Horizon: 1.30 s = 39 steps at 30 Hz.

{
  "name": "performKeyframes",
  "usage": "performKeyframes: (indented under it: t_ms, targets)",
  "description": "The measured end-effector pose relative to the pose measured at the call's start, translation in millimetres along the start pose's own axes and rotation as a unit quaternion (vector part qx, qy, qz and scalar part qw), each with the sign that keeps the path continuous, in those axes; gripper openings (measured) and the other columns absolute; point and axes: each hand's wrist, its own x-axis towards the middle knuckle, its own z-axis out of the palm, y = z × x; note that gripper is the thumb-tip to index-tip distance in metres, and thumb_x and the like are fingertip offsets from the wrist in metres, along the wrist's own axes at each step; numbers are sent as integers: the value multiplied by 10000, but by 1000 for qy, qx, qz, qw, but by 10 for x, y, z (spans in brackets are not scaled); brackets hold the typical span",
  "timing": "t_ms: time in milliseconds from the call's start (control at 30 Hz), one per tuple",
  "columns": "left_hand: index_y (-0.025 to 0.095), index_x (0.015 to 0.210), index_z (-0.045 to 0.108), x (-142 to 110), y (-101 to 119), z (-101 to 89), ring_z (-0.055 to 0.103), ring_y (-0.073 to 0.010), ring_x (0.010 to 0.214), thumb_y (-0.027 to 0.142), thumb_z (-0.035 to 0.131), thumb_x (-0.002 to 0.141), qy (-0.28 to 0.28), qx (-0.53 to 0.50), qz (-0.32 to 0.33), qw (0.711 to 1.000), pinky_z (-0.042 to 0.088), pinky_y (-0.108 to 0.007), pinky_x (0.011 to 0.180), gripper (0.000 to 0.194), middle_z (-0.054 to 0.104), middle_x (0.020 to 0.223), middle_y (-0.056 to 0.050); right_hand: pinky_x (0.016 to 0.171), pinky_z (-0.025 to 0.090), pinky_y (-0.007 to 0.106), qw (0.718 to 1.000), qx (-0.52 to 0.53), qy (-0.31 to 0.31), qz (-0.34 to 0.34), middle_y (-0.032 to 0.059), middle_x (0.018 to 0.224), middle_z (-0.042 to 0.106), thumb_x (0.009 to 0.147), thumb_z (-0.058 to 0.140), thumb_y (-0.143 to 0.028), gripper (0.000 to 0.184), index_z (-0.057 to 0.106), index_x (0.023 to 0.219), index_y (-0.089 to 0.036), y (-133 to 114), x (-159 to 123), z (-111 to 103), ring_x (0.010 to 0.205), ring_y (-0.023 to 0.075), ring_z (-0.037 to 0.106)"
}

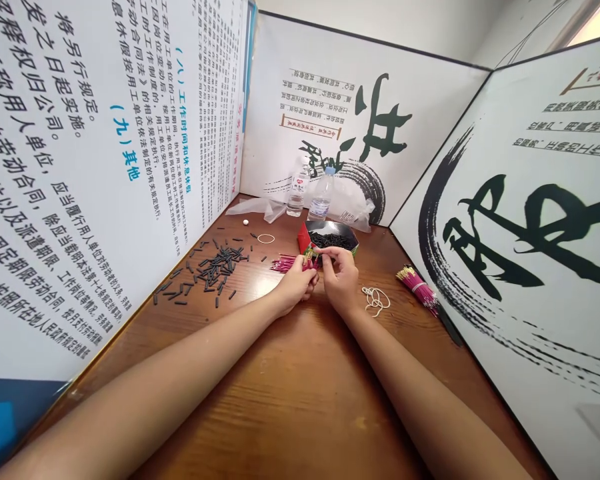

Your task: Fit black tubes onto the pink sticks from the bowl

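Note:
My left hand [296, 283] is closed around a bundle of thin magenta sticks [282, 264] with gold-coloured tips. The sticks poke out on both sides of the fist. Close beside it, my right hand [342, 275] has its thumb and forefinger pinched together at the tip end of the bundle. Whatever lies between those fingertips is too small to make out. Just beyond both hands stands a red open box [304, 236], filled with short black tubes [333, 241]. More short black tubes [222, 265] lie scattered on the table left of my hands.
White rubber bands [377, 302] lie right of my hands; a single band [266, 239] lies behind. A second magenta bundle [420, 289] rests by the right panel [525, 220]. Two plastic bottles [321, 195] and clear plastic bags [267, 209] stand at the back of the wooden table [275, 387].

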Motion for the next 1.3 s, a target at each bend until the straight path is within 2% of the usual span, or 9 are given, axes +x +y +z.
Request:
performKeyframes:
  t_ms: [333, 633, 933, 1300]
  targets:
    - [243, 992, 389, -20, 10, 4, 251, -28, 352, 145, 441, 839, -22, 19, 6, 1000, 142, -145, 369, 189, 426, 592, 88, 818, 461, 348, 1000, -23, 0, -8, 46, 909, 660, 914, 499, -225, 153, 651, 928, -219, 37, 10, 2, 906, 197, 562]
    - [255, 940, 326, -11, -9, 19, 245, -25, 337, 174, 469, 842, -9, 47, -5, 999, 145, -131, 365, 191, 435, 587, 99, 808, 473, 351, 1000, -15, -5, 6, 53, 913, 665, 907, 498, -248, 159, 654, 929, -223, 49, 6, 13, 889, 200, 569]
    - [253, 971, 373, -28, 15, 23, 249, -26, 341, 130, 425, 836, -16, 42, -16, 999, 144, -137, 362, 189, 413, 605, 88, 793, 460, 333, 1000, 1, -5, 6, 42, 906, 669, 911, 502, -245, 138, 635, 935, -217, 58, 12, 5, 867, 189, 572]
    - [252, 961, 386, -19, -11, 7, 262, -26, 355, 139, 438, 839, -15, 36, -9, 999, 146, -135, 366, 174, 410, 610, 85, 763, 486, 341, 997, 45, -18, 64, 50, 899, 677, 899, 492, -304, 171, 623, 962, -214, 177, 0, 43, 839, 194, 597]
